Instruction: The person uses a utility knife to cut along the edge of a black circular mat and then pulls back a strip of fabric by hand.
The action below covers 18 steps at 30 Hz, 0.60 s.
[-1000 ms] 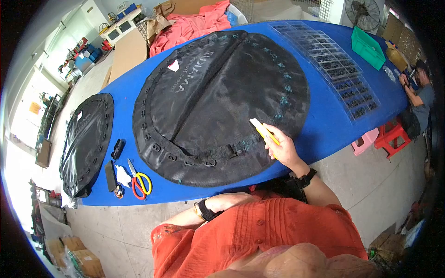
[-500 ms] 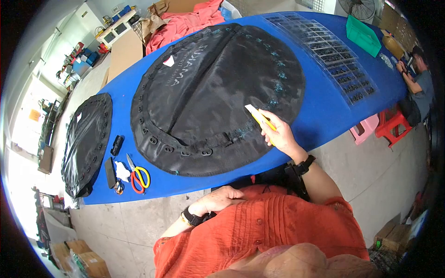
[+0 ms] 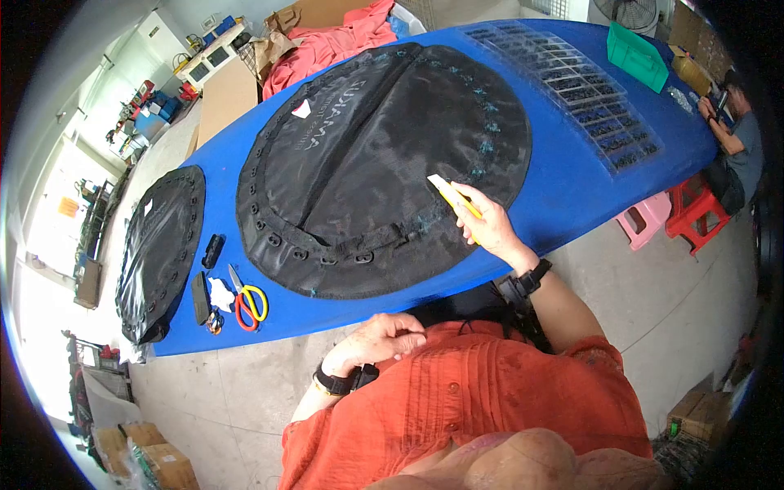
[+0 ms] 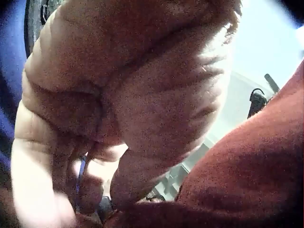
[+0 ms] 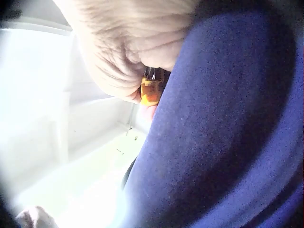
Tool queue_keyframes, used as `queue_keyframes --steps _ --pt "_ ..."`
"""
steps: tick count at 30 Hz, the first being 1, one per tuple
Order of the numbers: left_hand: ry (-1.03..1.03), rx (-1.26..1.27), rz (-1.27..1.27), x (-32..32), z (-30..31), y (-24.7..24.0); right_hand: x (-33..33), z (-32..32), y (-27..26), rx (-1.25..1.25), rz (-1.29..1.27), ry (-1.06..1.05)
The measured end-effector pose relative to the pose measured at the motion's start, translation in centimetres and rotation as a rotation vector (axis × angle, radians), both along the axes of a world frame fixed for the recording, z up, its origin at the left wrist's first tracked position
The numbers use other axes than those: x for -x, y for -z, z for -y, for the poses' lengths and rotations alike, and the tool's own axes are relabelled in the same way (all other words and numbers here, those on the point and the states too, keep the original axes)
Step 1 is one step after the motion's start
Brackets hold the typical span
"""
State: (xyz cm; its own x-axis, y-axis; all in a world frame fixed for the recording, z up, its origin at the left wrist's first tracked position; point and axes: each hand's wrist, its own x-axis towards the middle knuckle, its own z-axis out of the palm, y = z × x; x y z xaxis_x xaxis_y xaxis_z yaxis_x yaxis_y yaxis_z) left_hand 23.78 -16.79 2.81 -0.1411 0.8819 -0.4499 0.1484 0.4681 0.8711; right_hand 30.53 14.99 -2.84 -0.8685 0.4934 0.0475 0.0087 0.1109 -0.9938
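In the head view the right hand (image 3: 493,229) grips a yellow cutter (image 3: 459,201), its pale tip over the large round black cover (image 3: 376,163). A sliver of the cutter (image 5: 151,91) shows beneath the right hand (image 5: 128,42) in the right wrist view. The left hand (image 3: 378,338) is held in front of the red shirt, off the table, with fingers loosely bent and nothing visible in them. Close up, the left hand (image 4: 123,90) fills much of the left wrist view, beside red cloth.
On the blue table (image 3: 563,196) lie scissors (image 3: 249,304), a smaller black cover (image 3: 163,249), a dark block (image 3: 200,298) and compartment trays (image 3: 572,86). A green bin (image 3: 636,57) stands at the far right, near another person (image 3: 739,135). Stools (image 3: 694,216) stand beside the table.
The right hand and cutter have moved slightly up and left in the head view. The left hand, earlier partly hidden against the shirt, has come out into fuller view.
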Motion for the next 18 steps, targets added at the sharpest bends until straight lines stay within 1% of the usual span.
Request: queue_keyframes --steps 1,3,5,7,9,10,11,13,16,18 --pt "-0.091 0.048 0.092 0.1 0.1 -0.1 0.0 0.0 0.1 -0.004 -0.002 0.000" --pt "-0.273 -0.091 0.059 0.3 0.2 0.3 0.0 0.0 -0.1 -0.014 -0.007 -0.003" --pt "-0.446 -0.189 -0.044 0.5 -0.2 -0.4 -0.1 0.1 -0.2 0.002 -0.002 -0.006" --pt "-0.621 -0.276 -0.165 1.4 -0.7 0.8 0.0 0.1 -0.3 0.010 0.003 -0.005" --pt "-0.729 -0.316 -0.390 3.2 -0.8 3.1 0.0 0.1 -0.3 0.015 0.016 -0.006" --pt "-0.709 -0.378 -0.660 4.0 -0.9 4.0 -0.1 0.1 -0.3 0.019 0.012 -0.005" --pt "-0.690 -0.437 -0.861 4.0 -1.4 3.0 -0.2 0.1 -0.4 0.024 0.009 -0.006" --pt "-0.726 -0.426 -0.999 4.8 -1.6 3.7 -0.2 0.1 -0.4 0.025 0.005 -0.007" --pt "-0.753 -0.345 -0.995 5.4 -1.5 4.6 -0.1 0.1 -0.5 0.022 0.012 -0.001" --pt "-0.712 -0.380 -1.007 5.7 -1.4 5.4 -0.1 0.2 -0.6 0.029 0.023 -0.001"
